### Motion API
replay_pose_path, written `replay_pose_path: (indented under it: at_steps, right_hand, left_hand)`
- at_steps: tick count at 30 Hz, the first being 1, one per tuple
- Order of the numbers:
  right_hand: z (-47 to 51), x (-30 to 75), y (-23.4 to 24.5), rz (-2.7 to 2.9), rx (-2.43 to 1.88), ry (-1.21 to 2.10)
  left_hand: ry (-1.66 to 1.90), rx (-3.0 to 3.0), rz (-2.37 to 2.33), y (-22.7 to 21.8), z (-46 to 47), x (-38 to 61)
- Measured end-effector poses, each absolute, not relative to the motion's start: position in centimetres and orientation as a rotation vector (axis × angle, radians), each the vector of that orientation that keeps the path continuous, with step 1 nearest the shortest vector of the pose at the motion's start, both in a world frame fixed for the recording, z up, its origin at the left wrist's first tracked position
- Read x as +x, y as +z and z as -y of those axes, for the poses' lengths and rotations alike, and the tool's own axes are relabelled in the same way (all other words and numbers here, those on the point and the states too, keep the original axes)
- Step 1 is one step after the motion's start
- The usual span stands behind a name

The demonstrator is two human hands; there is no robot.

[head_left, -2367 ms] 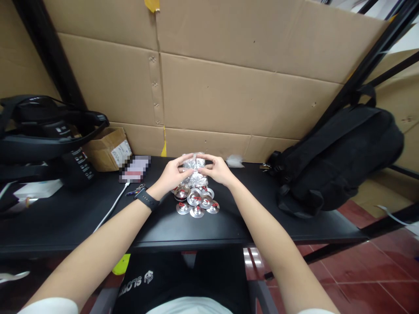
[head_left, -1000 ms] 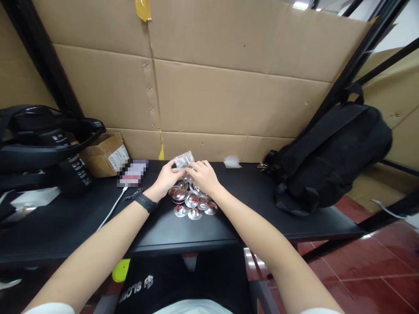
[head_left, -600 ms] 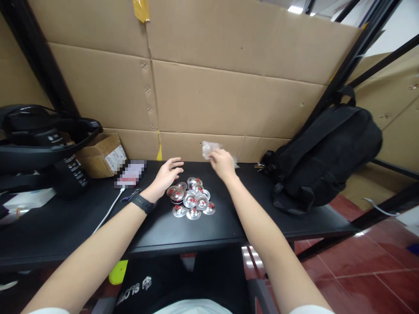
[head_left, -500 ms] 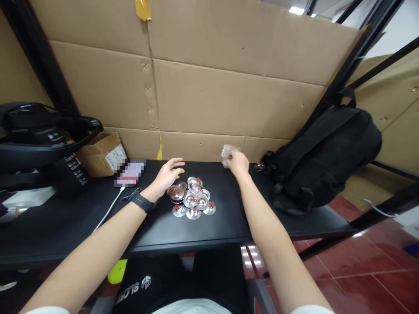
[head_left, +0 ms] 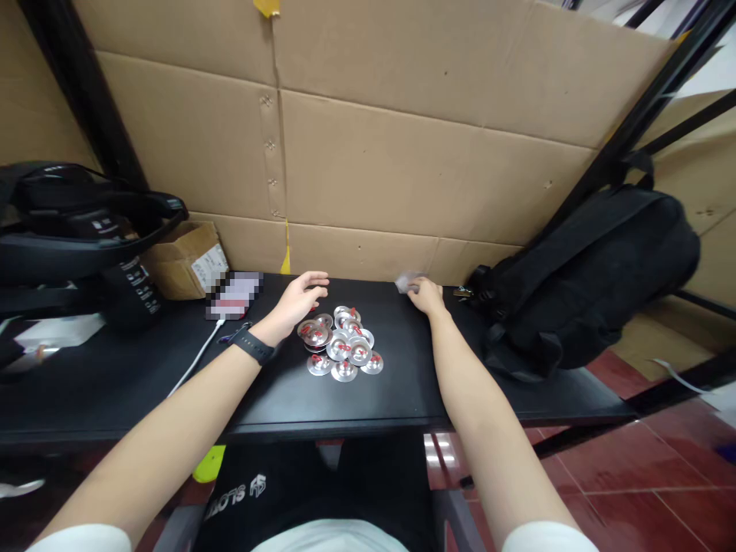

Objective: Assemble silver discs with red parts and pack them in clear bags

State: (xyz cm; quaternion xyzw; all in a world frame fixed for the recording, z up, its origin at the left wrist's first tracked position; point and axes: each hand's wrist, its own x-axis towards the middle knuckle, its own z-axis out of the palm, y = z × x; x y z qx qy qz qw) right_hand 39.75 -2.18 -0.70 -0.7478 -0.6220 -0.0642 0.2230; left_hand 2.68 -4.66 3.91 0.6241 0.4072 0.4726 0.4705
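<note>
A heap of several small silver discs with red marks (head_left: 341, 346) lies on the black table (head_left: 115, 383). My left hand (head_left: 296, 303), a black watch on its wrist, hovers just left of the heap with its fingers stretched out and nothing in them. My right hand (head_left: 425, 295) is down at the table's back edge, its fingers closed on a crumpled clear plastic bag (head_left: 405, 281) close to the cardboard wall.
A black backpack (head_left: 586, 280) leans at the right end of the table. A phone with a white cable (head_left: 234, 297), keys, a small cardboard box (head_left: 187, 261) and black gear (head_left: 74, 230) sit at the left. Cardboard sheets (head_left: 402, 153) close off the back.
Both hands held the plastic bag over the discs. My right hand then carried it off to the right and down to the table's back edge, while my left hand opened and stayed beside the heap.
</note>
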Motion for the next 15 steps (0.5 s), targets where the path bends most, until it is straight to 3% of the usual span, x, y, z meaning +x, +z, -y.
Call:
replay_pose_path:
  at_steps: [6,15]
  right_hand:
    - [1.6,39.1,-1.1,1.726,-2.165,-0.03]
    - [0.9,39.0,-1.9,1.678,-2.2,-0.129]
  left_hand:
    - [1.147,1.58,-1.017,3.8,4.5,2.6]
    - [1.171,1.581,-1.054,3.6,4.2,2.5]
